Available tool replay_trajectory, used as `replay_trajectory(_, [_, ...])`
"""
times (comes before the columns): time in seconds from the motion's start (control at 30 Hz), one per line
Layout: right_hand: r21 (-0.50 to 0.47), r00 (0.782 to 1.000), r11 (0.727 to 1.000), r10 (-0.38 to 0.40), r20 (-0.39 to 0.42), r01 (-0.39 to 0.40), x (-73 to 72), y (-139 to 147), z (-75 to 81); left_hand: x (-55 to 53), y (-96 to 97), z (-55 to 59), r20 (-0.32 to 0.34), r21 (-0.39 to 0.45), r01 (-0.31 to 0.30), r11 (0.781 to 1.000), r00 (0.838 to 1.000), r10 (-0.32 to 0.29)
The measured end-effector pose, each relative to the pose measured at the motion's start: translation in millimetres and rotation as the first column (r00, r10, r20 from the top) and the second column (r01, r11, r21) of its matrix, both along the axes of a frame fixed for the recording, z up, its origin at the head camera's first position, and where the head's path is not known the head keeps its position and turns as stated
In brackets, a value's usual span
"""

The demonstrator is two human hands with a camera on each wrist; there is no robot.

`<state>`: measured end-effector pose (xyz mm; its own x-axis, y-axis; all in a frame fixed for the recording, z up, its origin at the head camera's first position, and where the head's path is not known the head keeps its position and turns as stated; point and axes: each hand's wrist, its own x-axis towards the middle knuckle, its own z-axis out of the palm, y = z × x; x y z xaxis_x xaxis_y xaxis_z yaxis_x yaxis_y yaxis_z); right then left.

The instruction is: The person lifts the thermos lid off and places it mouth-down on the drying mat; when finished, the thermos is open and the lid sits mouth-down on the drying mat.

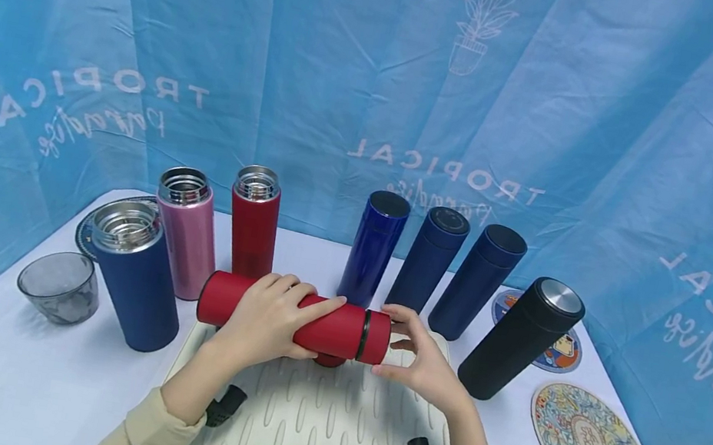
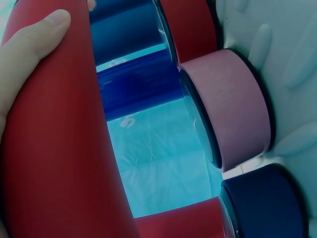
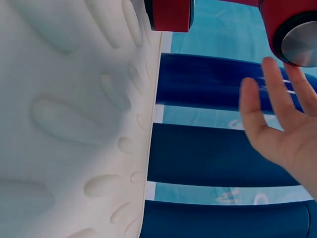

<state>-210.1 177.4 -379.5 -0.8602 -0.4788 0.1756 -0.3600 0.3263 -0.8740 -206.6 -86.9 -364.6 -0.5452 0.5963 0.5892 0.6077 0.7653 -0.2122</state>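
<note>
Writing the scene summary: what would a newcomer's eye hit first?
The red flask, held sideways at centre, left fingers around it, right fingers at its black-banded end. Then three uncapped bottles standing at left, four capped bottles at right. The blue curtain behind carries mirrored lettering.

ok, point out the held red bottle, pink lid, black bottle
Held red bottle (image 1: 341, 330): head view, body.
Pink lid (image 2: 232, 106): left wrist view, outer side wall.
Black bottle (image 1: 514, 347): head view, mid-body.
</note>
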Motion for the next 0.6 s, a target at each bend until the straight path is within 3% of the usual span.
replay_trajectory(0.23, [0.01,0.981,0.999,-0.05,0.187,0.049,-0.7,3.0,0.9,0.0,0.7,-0.6,0.016,-0.004,-0.002,1.0,1.0,0.002])
replay_trajectory(0.43, [0.035,0.977,0.998,-0.051,0.207,0.044,-1.4,4.0,-1.0,-0.2,1.6,-1.1,0.01,-0.004,0.007,1.0,1.0,-0.007])
replay_trajectory(0.6, [-0.007,0.981,1.0,-0.026,0.191,0.028,-0.8,3.6,-0.6,0.2,1.2,-0.3,0.013,0.002,0.011,1.0,1.0,-0.011])
